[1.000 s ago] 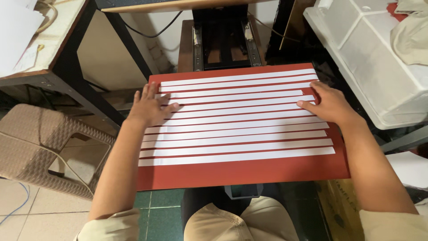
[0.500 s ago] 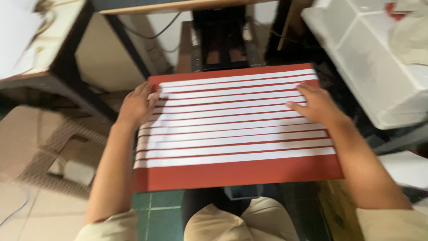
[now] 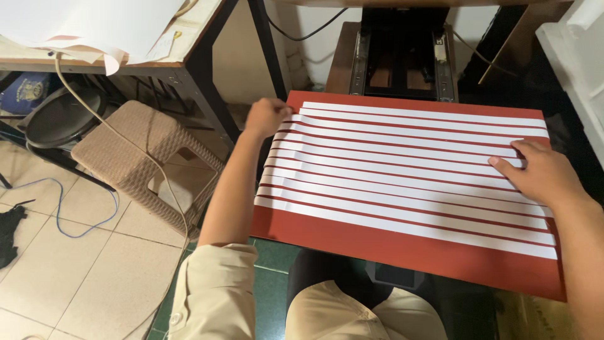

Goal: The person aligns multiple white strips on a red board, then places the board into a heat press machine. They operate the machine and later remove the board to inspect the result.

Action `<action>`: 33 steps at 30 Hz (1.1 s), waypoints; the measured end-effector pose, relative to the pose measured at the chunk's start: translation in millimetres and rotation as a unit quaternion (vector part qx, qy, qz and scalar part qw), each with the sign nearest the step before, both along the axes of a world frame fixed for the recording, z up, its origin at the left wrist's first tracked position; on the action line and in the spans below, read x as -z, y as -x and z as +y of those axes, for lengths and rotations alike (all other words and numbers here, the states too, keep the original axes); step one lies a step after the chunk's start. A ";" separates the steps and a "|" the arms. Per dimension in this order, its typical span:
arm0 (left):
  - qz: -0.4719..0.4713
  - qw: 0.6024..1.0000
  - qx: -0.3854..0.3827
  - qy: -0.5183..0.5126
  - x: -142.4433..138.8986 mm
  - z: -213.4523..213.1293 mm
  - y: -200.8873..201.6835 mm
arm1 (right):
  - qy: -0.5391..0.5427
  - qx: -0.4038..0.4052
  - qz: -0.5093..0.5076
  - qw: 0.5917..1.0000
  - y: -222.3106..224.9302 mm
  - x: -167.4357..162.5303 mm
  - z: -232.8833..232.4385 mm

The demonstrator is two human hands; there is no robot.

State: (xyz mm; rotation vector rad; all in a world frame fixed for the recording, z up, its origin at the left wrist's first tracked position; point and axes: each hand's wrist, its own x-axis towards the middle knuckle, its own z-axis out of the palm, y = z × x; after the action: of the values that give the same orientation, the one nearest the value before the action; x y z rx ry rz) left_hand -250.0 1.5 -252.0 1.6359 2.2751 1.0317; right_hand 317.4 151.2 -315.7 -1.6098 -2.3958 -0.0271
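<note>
A red flat pad [image 3: 402, 252] lies in front of me on a black stand. Several long white strips [image 3: 402, 170] lie across it side by side, bowed slightly at their left ends. My left hand [image 3: 265, 116] is at the pad's upper left corner, fingers curled over the ends of the top strips; whether it pinches one I cannot tell. On the right side, my right hand [image 3: 538, 173] rests palm down on the strips, fingers spread.
A black press frame [image 3: 402, 50] stands behind the pad. A tan wicker stool [image 3: 141, 151] with a cable draped over it sits on the tiled floor at left, beneath a table with white sheets [image 3: 94, 25]. A white crate [image 3: 582, 56] is at far right.
The view has swung to the left. My left hand moved from lying flat on the strips to curling at the pad's upper left corner. My right hand slid lower on the strips.
</note>
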 end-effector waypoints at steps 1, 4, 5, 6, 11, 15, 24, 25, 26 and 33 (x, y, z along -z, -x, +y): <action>-0.011 1.000 0.003 0.028 1.2 2.1 -2.1 | -0.006 0.003 -0.007 1.000 -0.8 1.1 1.4; -0.029 0.996 0.008 0.080 1.4 6.5 -3.3 | -0.022 0.007 -0.014 1.000 -2.6 4.5 5.8; -0.025 0.997 0.008 0.078 0.6 7.6 -2.8 | -0.025 0.005 -0.010 1.000 -3.8 5.2 6.4; -0.021 0.997 0.008 0.075 -0.7 8.7 -2.4 | -0.027 0.003 -0.005 1.000 -4.6 5.4 7.0; 0.025 0.993 -0.030 0.109 -9.1 23.0 -12.6 | -0.026 0.014 -0.004 1.000 -1.8 4.2 7.5; 0.070 0.985 -0.065 0.146 -16.1 40.3 -29.3 | -0.016 0.001 0.067 0.998 2.1 -2.8 10.3; 0.145 0.953 -0.052 0.261 -30.3 55.9 -50.8 | -0.092 0.034 0.162 0.982 10.7 -11.6 15.9; 0.159 0.950 -0.050 0.263 -33.5 53.3 -48.6 | -0.082 0.024 0.166 0.982 11.0 -11.3 15.5; 0.172 0.948 -0.048 0.264 -38.0 50.4 -44.1 | -0.073 0.015 0.171 0.983 9.9 -12.4 15.0; 0.376 0.899 -0.186 0.126 -63.0 14.8 26.1 | -0.030 0.001 0.183 0.983 -7.2 -30.6 10.0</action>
State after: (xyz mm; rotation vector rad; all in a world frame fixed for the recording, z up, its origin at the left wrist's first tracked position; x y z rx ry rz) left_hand -276.1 16.3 -189.0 1.7131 3.1279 0.0831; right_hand 324.6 161.3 -285.1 -1.4452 -2.0910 0.1788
